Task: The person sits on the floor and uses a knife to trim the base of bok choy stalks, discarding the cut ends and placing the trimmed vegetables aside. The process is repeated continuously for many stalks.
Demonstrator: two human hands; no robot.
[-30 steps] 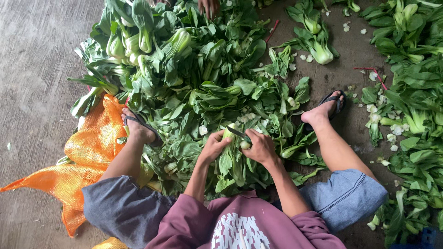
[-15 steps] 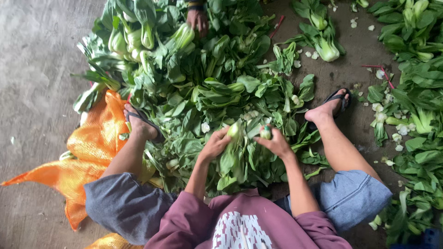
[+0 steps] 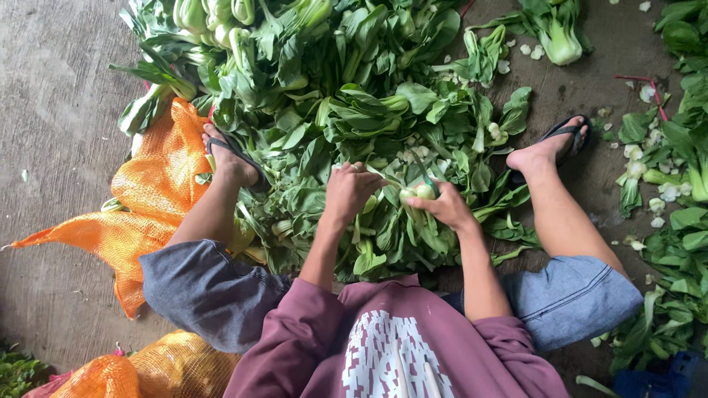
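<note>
Bare grey concrete floor [image 3: 51, 88] runs under everything, with leafy greens heaped across the middle and top of the frame. Nearest me, at the bottom, my maroon top [image 3: 391, 346] and my bent knees in grey-blue shorts [image 3: 206, 291] fill the lower edge. Just above centre, my right hand [image 3: 446, 208] is closed around the pale base of a bok choy head [image 3: 417, 193], fingers curled snug about it, its leaves hanging down toward me. My left hand [image 3: 350, 190] rests just left of it, fingers bent down into the leaves of the pile [image 3: 346, 110]; I cannot tell whether they grip anything. My left foot [image 3: 232, 162] in a dark sandal sits at the pile's left edge, touching the orange mesh sack [image 3: 158, 177] spread on the floor. My right foot [image 3: 553, 144], also in a sandal, stands on the concrete right of the pile. Small pale trimmed bits [image 3: 660, 203] lie scattered at right, beside more greens [image 3: 686, 147]. Another bok choy head [image 3: 557, 37] lies at the upper right. A second orange sack [image 3: 133, 368] sits at the lower left corner.
</note>
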